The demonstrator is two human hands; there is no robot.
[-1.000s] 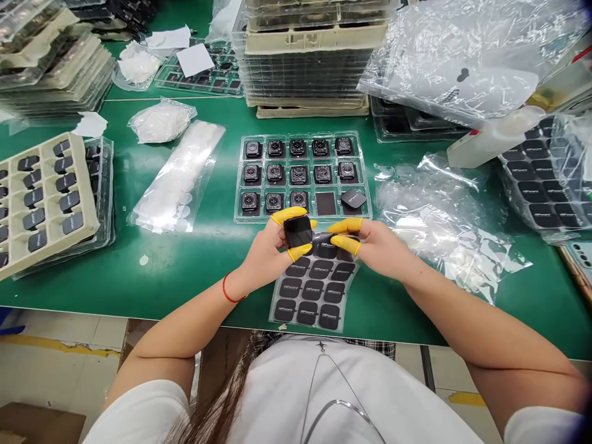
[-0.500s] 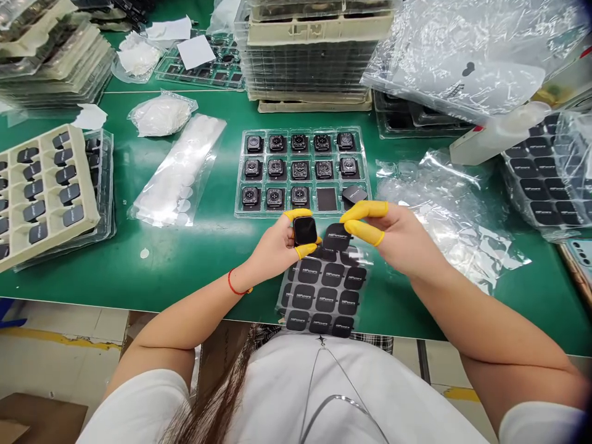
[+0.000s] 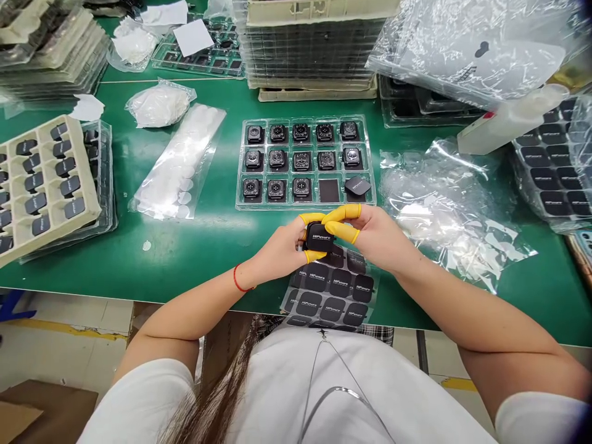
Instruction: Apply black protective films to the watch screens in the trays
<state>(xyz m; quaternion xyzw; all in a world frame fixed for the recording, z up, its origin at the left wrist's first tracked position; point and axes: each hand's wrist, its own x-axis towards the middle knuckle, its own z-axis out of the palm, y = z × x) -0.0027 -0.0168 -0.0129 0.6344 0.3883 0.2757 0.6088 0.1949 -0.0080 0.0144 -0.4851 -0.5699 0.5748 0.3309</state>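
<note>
Between thumb and fingers in yellow finger cots, my left hand (image 3: 287, 246) grips a square black watch body, mostly hidden behind a label. That black HiFuture label (image 3: 320, 237) is pinched at its upper right corner by my right hand (image 3: 370, 231) and lies over the watch face. Below both hands are sheets of similar black labels (image 3: 341, 283). Beyond them sits a clear tray (image 3: 305, 206) of watch bodies; one front-row pocket shows only its dark base, and the pocket at its right holds a tilted watch with a label on it.
A cream tray (image 3: 92, 213) of labelled pieces stands at the left. Stacked trays (image 3: 314, 65) rise at the back. Crumpled clear film (image 3: 444, 203) and a white bottle (image 3: 494, 129) lie right. A bag of round stickers (image 3: 180, 160) is left of the clear tray.
My right hand has moved left, bringing the label over the watch in my left hand. The view has shifted slightly.
</note>
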